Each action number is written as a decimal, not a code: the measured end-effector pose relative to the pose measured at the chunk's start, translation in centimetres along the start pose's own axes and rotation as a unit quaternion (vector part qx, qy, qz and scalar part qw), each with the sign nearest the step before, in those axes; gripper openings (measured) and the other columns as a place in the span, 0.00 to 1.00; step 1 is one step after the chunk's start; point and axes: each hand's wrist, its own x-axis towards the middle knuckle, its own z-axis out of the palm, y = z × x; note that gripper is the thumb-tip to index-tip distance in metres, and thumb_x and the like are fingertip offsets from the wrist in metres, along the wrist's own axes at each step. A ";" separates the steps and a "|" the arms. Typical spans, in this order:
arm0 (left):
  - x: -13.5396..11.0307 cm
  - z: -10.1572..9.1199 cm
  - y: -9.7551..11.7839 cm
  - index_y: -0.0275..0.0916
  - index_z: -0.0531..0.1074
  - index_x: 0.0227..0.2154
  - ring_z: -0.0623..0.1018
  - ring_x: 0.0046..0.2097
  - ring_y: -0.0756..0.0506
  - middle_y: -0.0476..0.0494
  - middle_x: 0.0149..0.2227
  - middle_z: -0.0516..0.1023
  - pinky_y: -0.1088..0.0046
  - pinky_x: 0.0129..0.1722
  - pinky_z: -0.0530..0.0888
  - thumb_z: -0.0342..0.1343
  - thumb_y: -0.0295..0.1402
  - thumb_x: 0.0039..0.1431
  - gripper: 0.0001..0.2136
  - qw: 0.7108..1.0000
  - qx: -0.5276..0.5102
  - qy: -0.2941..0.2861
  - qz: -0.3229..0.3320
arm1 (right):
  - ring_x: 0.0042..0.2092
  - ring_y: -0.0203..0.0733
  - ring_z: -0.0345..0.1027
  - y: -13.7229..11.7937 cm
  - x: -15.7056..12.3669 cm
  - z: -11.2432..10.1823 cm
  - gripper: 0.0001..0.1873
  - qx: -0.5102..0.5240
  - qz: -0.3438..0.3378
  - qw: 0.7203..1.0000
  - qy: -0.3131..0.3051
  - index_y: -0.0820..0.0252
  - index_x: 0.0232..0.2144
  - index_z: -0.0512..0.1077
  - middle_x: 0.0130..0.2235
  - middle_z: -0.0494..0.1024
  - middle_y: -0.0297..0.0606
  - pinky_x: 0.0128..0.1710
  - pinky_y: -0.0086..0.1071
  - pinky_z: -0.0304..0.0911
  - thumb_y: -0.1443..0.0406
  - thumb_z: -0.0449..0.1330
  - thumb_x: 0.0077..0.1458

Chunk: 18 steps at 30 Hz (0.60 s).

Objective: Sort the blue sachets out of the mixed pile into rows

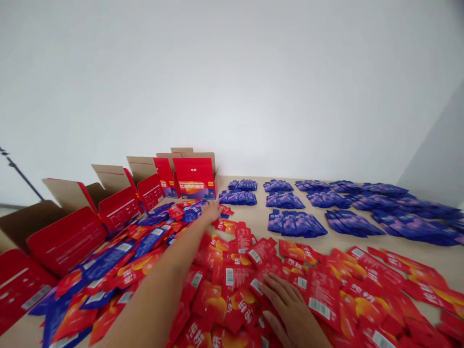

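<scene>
My right hand [284, 309] lies with fingers stretched out over a heap of red pouches [239, 275] printed with orange fruit, touching those under its fingertips. Stretched far forward, my left hand [211, 211] is at the far end of a mixed pile of blue and red pouches. A blue pouch [192, 212] lies just left of it, and a small red pouch [226, 210] just right. The left fingers are too small and blurred to make out, so whether they hold anything is unclear.
Open red cartons [195, 176] with raised brown flaps line the left side and back left of the table [250, 217]. Fanned stacks of blue-purple pouches [295, 223] stand in rows at the back and right. Behind is a white wall [232, 87]; a dark pole [23, 176] shows far left.
</scene>
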 end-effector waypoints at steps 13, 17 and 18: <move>-1.5 2.7 -1.6 0.52 0.50 0.64 0.42 0.66 0.19 0.39 0.69 0.42 0.30 0.55 0.44 0.47 0.63 0.47 0.42 0.991 0.022 -0.127 0.015 | 0.62 0.51 0.56 -0.4 0.1 -0.6 0.28 0.002 0.011 0.999 -0.040 0.43 0.62 0.57 0.63 0.63 0.37 0.60 0.48 0.54 0.51 0.51 0.60; -4.3 2.0 -2.0 0.52 0.50 0.64 0.42 0.66 0.19 0.39 0.69 0.41 0.33 0.57 0.41 0.48 0.63 0.46 0.43 0.987 0.035 -0.153 0.036 | 0.62 0.50 0.55 -2.0 -0.1 -2.0 0.25 0.024 0.038 0.998 -0.049 0.47 0.60 0.62 0.61 0.65 0.39 0.61 0.51 0.51 0.54 0.48 0.62; -4.9 1.9 -2.2 0.52 0.51 0.64 0.43 0.66 0.19 0.39 0.69 0.42 0.33 0.57 0.41 0.49 0.63 0.46 0.43 0.986 0.035 -0.157 0.042 | 0.61 0.49 0.57 -2.0 0.3 -2.1 0.23 0.026 0.039 0.998 -0.041 0.50 0.58 0.65 0.60 0.67 0.41 0.60 0.50 0.53 0.55 0.47 0.63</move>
